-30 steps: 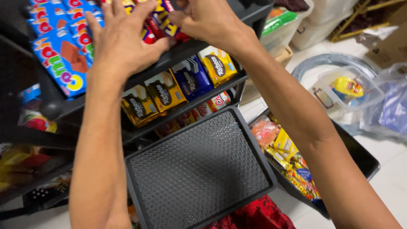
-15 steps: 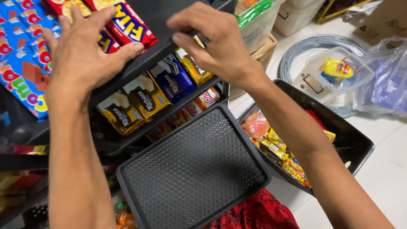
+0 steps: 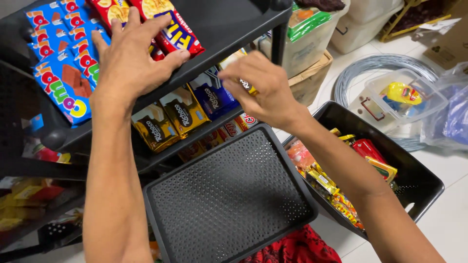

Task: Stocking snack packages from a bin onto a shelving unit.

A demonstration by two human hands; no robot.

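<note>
While you are leaning over the shelves:
Left hand [image 3: 127,58]: fingers spreading wide, pressing red cracker packs [image 3: 170,29].
Right hand [image 3: 263,87]: fingers pinching narrow at yellow packet [image 3: 233,58].

left hand [image 3: 129,63] flat on red cracker packets [image 3: 168,29], top shelf [image 3: 229,29]

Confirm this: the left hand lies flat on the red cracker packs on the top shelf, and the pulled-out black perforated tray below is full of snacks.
Not quite. In the head view the left hand does lie on the red cracker packs, but the black perforated tray is empty.
</note>
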